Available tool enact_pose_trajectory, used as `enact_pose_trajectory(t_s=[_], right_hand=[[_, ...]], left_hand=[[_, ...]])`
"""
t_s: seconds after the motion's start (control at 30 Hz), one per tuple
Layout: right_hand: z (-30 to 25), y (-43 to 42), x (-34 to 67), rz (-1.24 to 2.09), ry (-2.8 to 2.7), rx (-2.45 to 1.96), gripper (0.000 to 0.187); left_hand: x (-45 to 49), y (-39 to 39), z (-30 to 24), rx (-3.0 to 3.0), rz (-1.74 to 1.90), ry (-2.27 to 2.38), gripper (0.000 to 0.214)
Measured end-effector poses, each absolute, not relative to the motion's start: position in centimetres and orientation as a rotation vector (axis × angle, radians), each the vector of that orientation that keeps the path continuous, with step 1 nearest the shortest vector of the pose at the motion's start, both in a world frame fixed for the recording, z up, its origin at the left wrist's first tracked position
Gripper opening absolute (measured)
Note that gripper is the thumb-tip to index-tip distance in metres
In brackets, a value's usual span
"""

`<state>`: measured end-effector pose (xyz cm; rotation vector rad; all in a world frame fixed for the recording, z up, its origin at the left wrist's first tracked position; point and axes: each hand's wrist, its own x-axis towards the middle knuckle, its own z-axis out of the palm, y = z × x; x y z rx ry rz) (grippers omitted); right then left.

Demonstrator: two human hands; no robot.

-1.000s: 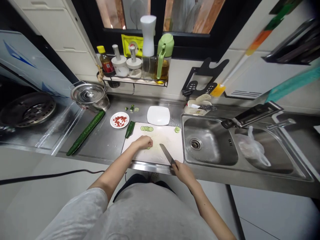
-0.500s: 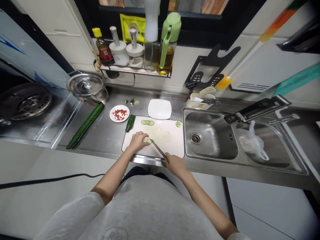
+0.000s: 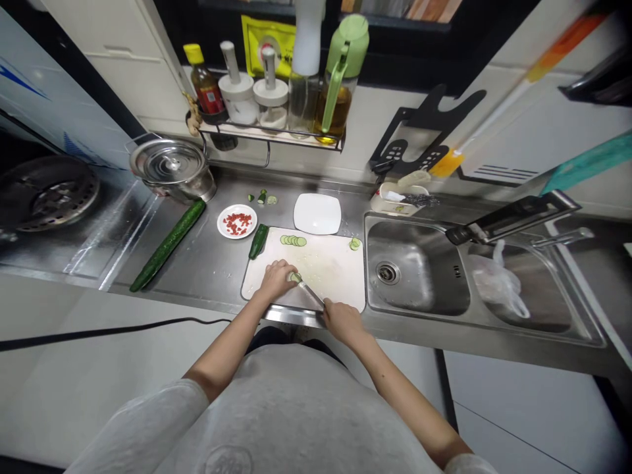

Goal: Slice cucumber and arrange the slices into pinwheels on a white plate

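Note:
My left hand (image 3: 276,279) is curled over a piece of cucumber (image 3: 295,278) on the white cutting board (image 3: 330,270), holding it down. My right hand (image 3: 342,322) grips the handle of a knife (image 3: 311,295), whose blade tip meets the cucumber piece by my left fingers. A row of cucumber slices (image 3: 293,241) lies at the board's far edge, with more slices (image 3: 354,244) at its far right corner. A short cucumber piece (image 3: 257,241) rests at the board's left edge.
A whole cucumber (image 3: 168,245) lies left, near a lidded pot (image 3: 170,168). A small dish of red bits (image 3: 237,222) and a white plate (image 3: 317,214) sit behind the board. The sink (image 3: 419,276) is right; a bottle rack (image 3: 271,128) hangs behind.
The knife swung in from the right side of the board to the cucumber piece under my left hand. My right hand moved left toward the board's near edge.

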<state>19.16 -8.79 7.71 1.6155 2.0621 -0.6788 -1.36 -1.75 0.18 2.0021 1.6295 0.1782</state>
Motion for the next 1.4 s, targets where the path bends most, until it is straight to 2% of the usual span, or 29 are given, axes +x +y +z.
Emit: enact_pose_trajectory(t_s=[0.4,1.4], right_hand=[[7.8,-8.2,19.3,-0.652,2.049,1.578,0.033],[8.3,-7.1,19.7,-0.639,2.055,1.507,0.03]], left_hand=[[-1.6,-1.3,-0.2,2.025,0.176,1.585,0.027],[-1.9,-1.1,-0.2,2.042,0.165,1.522,0.029]])
